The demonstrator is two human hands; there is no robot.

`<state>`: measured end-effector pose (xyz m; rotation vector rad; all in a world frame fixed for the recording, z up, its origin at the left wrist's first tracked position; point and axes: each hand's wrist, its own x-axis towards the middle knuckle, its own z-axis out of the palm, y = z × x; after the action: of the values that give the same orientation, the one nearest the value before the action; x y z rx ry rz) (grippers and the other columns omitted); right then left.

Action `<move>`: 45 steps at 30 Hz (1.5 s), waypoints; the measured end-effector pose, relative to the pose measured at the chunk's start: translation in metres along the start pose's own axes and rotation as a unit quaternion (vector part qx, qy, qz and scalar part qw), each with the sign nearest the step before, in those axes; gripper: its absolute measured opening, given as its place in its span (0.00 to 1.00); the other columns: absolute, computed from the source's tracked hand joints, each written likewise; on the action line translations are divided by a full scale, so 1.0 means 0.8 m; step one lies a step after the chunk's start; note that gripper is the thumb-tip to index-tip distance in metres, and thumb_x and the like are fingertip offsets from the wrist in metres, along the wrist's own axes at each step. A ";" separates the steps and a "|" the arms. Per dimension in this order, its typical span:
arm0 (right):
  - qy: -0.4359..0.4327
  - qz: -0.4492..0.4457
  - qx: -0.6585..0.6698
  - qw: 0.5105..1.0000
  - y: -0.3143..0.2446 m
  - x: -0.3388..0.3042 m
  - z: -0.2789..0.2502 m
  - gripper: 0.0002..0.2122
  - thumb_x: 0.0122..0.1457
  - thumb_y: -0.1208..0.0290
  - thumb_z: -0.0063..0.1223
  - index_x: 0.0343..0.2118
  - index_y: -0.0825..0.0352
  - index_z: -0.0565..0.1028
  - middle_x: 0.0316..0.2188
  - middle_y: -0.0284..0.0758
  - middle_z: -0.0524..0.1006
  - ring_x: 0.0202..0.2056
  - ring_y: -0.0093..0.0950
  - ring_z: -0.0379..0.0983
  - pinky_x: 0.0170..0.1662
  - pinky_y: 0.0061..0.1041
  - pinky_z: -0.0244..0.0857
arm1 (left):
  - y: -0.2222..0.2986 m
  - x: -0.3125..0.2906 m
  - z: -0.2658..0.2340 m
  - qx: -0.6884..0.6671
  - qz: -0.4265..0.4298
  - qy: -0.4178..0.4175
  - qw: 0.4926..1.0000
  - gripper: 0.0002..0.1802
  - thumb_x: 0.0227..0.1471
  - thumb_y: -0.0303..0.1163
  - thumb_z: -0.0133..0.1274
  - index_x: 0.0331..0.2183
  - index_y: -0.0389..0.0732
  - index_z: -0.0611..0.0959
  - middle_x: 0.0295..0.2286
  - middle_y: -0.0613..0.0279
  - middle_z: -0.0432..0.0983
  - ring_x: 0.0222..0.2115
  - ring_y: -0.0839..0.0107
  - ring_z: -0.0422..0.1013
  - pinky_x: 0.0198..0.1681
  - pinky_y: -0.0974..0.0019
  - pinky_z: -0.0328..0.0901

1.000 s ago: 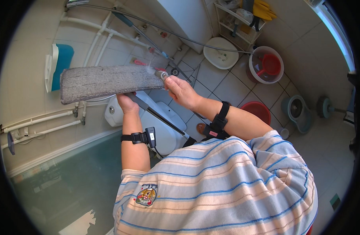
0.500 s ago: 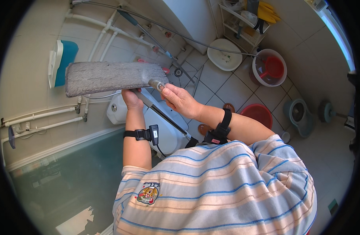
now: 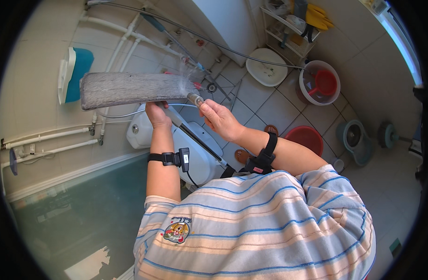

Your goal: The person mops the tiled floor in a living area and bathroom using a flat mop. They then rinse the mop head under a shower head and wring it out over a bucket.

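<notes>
My left hand (image 3: 158, 114) is closed round the pole of a flat mop (image 3: 130, 87), just under its head. The long grey fibre pad faces up, tilted slightly. In my right hand (image 3: 222, 122) is a small metal spray nozzle (image 3: 195, 99), gripped with the thumb along it and aimed at the pad's right end. Water splashes up from the pad there. The mop pole (image 3: 196, 136) slants down to the right, over the white toilet (image 3: 180, 161), towards my body. My left fingers are partly hidden behind the pad.
To the right on the tiled floor stand a red basin (image 3: 307, 138), a white bucket (image 3: 301, 88) with a red dipper (image 3: 325, 83), and a white basin (image 3: 265, 77). Brown slippers (image 3: 242, 155) lie near the toilet. A flat greenish surface (image 3: 93, 210) fills the lower left. White pipes (image 3: 51, 140) run along the wall.
The nozzle and my right hand have shifted slightly right and down. Water spray now shows more strongly, splashing above the pad's right end. The pad has tilted a little.
</notes>
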<state>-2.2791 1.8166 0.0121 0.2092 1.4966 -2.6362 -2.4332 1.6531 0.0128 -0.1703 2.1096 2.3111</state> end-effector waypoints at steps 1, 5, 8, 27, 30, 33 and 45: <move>-0.022 -0.076 0.000 0.997 0.008 -0.004 -0.003 0.18 0.65 0.51 0.35 0.31 0.62 0.66 0.18 0.24 0.59 0.19 0.15 0.54 0.21 0.15 0.50 | -0.001 0.001 -0.001 0.001 0.005 0.000 1.000 0.15 0.55 0.43 0.43 0.30 0.42 0.76 0.22 0.65 0.69 0.18 0.75 0.61 0.21 0.72 0.56; -0.113 -0.054 0.007 0.992 0.009 -0.005 -0.012 0.18 0.65 0.50 0.35 0.31 0.62 0.65 0.18 0.25 0.59 0.19 0.15 0.54 0.21 0.15 0.51 | -0.001 -0.001 0.002 -0.002 0.018 -0.004 1.000 0.15 0.56 0.43 0.42 0.30 0.41 0.76 0.22 0.65 0.69 0.18 0.75 0.61 0.21 0.72 0.55; 0.044 0.037 -0.012 0.998 0.001 -0.004 -0.008 0.18 0.65 0.50 0.35 0.31 0.62 0.65 0.18 0.24 0.59 0.19 0.15 0.54 0.22 0.14 0.51 | 0.003 -0.005 0.005 0.007 0.011 0.005 1.000 0.15 0.56 0.43 0.42 0.30 0.41 0.75 0.23 0.65 0.68 0.18 0.75 0.61 0.21 0.72 0.56; -0.159 -0.135 -0.012 0.978 -0.030 0.027 0.026 0.17 0.65 0.54 0.39 0.35 0.66 0.68 0.21 0.28 0.66 0.26 0.21 0.62 0.31 0.22 0.60 | -0.011 0.000 0.005 -0.027 -0.040 0.021 0.999 0.11 0.54 0.39 0.42 0.29 0.44 0.76 0.22 0.66 0.71 0.18 0.78 0.63 0.20 0.73 0.56; -0.078 -0.107 0.041 0.990 -0.028 0.033 0.024 0.17 0.64 0.53 0.39 0.35 0.65 0.70 0.21 0.28 0.66 0.26 0.20 0.61 0.30 0.22 0.59 | -0.010 -0.004 0.009 -0.035 -0.018 -0.054 0.998 0.12 0.54 0.39 0.43 0.29 0.44 0.77 0.22 0.66 0.71 0.18 0.77 0.63 0.20 0.72 0.56; 0.005 -0.058 0.064 0.996 -0.030 0.043 0.013 0.19 0.64 0.50 0.38 0.29 0.64 0.68 0.16 0.25 0.61 0.19 0.16 0.56 0.22 0.18 0.52 | -0.005 -0.007 0.009 -0.003 -0.028 -0.034 0.999 0.12 0.54 0.40 0.43 0.29 0.44 0.76 0.21 0.66 0.70 0.17 0.76 0.62 0.20 0.72 0.56; -0.066 -0.032 0.101 0.992 -0.075 0.027 0.007 0.21 0.63 0.46 0.36 0.30 0.63 0.67 0.15 0.25 0.61 0.17 0.15 0.55 0.19 0.18 0.49 | -0.004 -0.012 0.014 -0.013 -0.046 -0.037 0.998 0.14 0.55 0.42 0.42 0.31 0.43 0.76 0.22 0.67 0.70 0.17 0.77 0.62 0.20 0.73 0.57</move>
<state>-2.3100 1.8419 0.0623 -0.0002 1.2171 -2.7904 -2.4247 1.6655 0.0116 -0.1760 1.9940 2.2568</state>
